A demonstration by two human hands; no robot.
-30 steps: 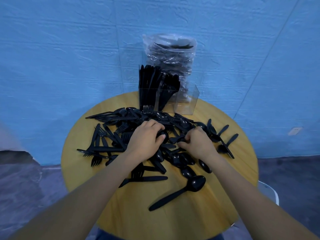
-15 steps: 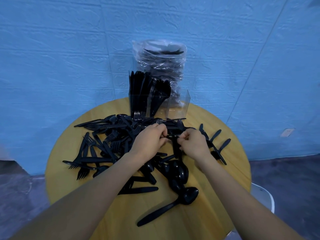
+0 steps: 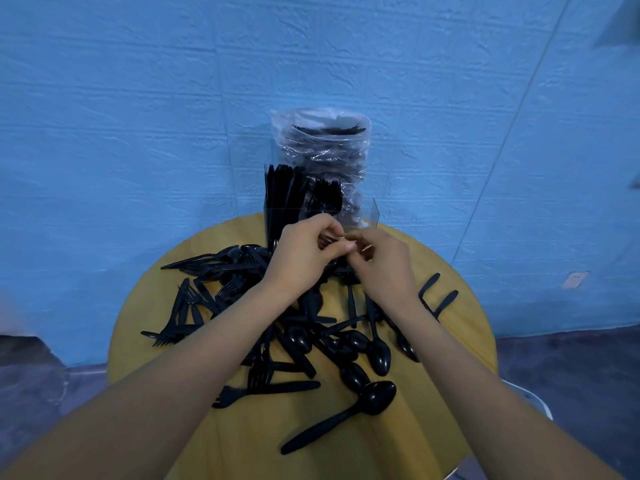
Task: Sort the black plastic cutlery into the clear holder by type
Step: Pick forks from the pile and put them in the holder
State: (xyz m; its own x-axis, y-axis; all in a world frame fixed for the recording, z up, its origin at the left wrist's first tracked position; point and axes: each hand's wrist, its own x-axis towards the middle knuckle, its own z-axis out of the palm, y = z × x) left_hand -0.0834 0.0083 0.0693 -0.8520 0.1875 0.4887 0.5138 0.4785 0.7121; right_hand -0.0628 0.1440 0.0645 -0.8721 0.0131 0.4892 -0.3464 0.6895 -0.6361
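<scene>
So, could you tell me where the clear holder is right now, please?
The clear holder stands at the round table's far edge, centre of the head view, just beyond both hands and before the plastic bag.

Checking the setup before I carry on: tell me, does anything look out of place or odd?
Nothing looks damaged. The unsorted cutlery pile sprawls across the round table, and the holder's right compartment looks empty. Both hands, left hand and right hand, meet before it.

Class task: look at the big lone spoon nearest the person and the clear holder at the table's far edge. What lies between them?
In the head view, the cutlery pile and both hands, left and right, lie between spoon and holder.
</scene>
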